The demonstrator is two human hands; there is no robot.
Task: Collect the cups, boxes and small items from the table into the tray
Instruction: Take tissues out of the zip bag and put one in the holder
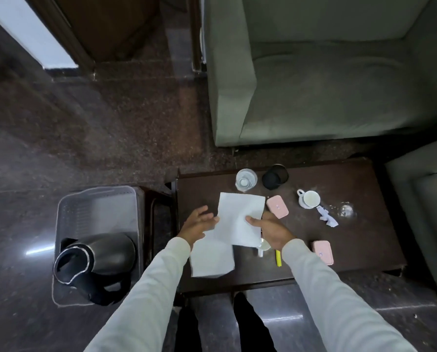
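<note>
My right hand [270, 228] grips a white paper sheet [237, 214] by its right edge above the dark table [352, 240]. At the sheet's left edge my left hand [199, 222] has its fingers spread and touching it. A second white sheet [211, 257] lies on the table below. Two pink boxes [277, 206] [322, 252], a white cup on a saucer [309, 198], a clear glass [246, 179], a black cup [274, 177], a yellow pen [278, 257] and a crumpled wrapper [327, 217] sit on the table. Another white cup [264, 246] is partly hidden under my right hand. The grey tray [95, 207] stands to the left.
A black-and-steel kettle [98, 260] lies on its side in the tray's near half. A grey-green sofa [326, 85] stands beyond the table and another seat [425, 212] at the right. The floor is dark polished stone.
</note>
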